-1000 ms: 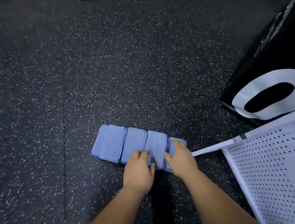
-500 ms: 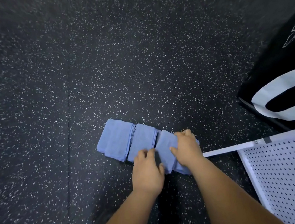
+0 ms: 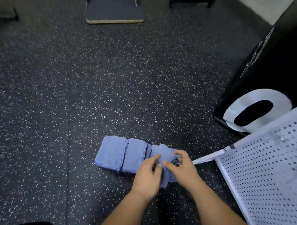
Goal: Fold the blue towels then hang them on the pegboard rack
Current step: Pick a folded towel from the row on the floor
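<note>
Pinching rumpled blue cloth towel (image 3: pixel 160 150) in left grip (image 3: pixel 147 177) and right grip (image 3: pixel 183 169); two folded blue towels (image 3: pixel 120 153) beside; none hung yet on white perforated pegboard rack (image 3: pixel 265 181).

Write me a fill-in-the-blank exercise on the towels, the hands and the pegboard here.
1. The left hand and the right hand both grip a bunched towel whose colour is ____.
2. Left of the hands, ____ folded towels lie flat on the speckled floor.
3. The white pegboard is on the person's ____ side.
Missing words: blue; two; right.
</note>
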Demonstrator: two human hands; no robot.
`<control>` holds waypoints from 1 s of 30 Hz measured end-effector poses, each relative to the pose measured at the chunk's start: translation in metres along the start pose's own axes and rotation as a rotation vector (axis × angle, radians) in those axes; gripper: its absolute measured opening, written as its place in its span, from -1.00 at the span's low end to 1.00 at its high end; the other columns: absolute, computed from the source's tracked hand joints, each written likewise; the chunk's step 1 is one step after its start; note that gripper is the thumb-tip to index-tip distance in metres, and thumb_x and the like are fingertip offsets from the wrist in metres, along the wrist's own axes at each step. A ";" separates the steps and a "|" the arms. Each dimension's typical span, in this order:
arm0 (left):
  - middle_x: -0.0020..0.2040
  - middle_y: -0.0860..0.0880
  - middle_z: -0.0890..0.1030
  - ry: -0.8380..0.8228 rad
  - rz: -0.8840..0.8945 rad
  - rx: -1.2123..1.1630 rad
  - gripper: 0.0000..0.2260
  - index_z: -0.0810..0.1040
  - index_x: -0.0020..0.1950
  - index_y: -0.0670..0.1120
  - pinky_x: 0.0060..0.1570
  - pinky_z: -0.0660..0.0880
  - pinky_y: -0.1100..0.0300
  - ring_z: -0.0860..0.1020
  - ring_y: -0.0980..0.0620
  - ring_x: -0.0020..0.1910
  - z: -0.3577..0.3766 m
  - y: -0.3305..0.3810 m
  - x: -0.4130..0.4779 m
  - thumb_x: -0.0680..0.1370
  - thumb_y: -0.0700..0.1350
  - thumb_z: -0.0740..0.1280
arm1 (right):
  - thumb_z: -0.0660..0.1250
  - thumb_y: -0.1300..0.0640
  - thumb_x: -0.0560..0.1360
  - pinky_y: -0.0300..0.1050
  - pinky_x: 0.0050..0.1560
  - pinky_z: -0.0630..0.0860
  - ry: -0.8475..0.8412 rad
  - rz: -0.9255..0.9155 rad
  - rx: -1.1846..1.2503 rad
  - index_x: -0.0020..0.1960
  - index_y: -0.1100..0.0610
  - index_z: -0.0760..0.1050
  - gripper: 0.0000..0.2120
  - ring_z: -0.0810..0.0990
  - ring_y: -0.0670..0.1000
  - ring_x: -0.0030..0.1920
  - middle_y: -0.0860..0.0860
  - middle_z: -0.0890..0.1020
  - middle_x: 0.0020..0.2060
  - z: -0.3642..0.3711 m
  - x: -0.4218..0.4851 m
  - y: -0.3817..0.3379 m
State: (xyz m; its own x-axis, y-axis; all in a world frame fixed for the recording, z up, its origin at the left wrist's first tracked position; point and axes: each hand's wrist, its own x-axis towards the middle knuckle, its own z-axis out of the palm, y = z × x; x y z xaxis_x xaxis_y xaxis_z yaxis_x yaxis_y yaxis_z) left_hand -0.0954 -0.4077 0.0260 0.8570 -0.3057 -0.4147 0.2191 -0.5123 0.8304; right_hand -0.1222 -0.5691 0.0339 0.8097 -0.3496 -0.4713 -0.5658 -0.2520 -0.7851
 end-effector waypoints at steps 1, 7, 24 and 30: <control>0.45 0.09 0.51 -0.019 -0.001 -0.025 -0.61 0.44 0.57 0.02 0.42 0.35 0.25 0.49 0.12 0.38 -0.003 0.010 -0.005 0.73 -0.01 0.26 | 0.57 0.11 0.52 -0.32 0.04 0.51 0.002 -0.020 0.038 0.26 -0.08 0.47 -0.59 0.59 -0.20 0.11 -0.13 0.59 0.15 -0.006 -0.010 -0.007; 0.35 0.14 0.57 -0.092 0.044 -0.142 -0.61 0.44 0.49 0.28 0.34 0.56 -0.05 0.59 0.08 0.26 -0.014 0.063 -0.041 0.66 0.18 0.32 | 0.52 0.07 0.55 -0.11 0.31 0.54 0.075 -0.113 0.129 0.34 -0.15 0.54 -0.60 0.62 -0.20 0.24 -0.17 0.65 0.25 -0.044 -0.070 -0.043; 0.17 0.22 0.68 -0.013 0.573 -0.066 -0.70 0.56 0.35 0.25 0.13 0.64 0.00 0.66 0.17 0.09 -0.022 0.208 -0.159 0.61 0.10 0.37 | 0.48 -0.01 0.59 -0.14 0.08 0.65 0.448 -0.412 0.079 0.30 -0.18 0.61 -0.71 0.72 -0.17 -0.02 -0.16 0.75 -0.07 -0.142 -0.227 -0.116; 0.18 0.26 0.67 0.014 0.718 -0.123 -0.72 0.57 0.23 0.31 0.16 0.52 0.31 0.61 0.31 0.16 -0.013 0.266 -0.196 0.66 -0.09 0.34 | 0.43 0.02 0.63 -0.49 0.13 0.44 0.602 -0.545 0.023 0.39 -0.31 0.47 -0.60 0.51 -0.48 0.16 -0.33 0.55 0.25 -0.172 -0.276 -0.137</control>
State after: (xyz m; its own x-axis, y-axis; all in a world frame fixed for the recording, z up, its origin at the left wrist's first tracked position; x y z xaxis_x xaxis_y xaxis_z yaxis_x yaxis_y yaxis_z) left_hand -0.1992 -0.4738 0.3334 0.8148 -0.5218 0.2526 -0.3498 -0.0950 0.9320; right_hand -0.2953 -0.5936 0.3412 0.7441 -0.6102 0.2719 -0.1072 -0.5109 -0.8529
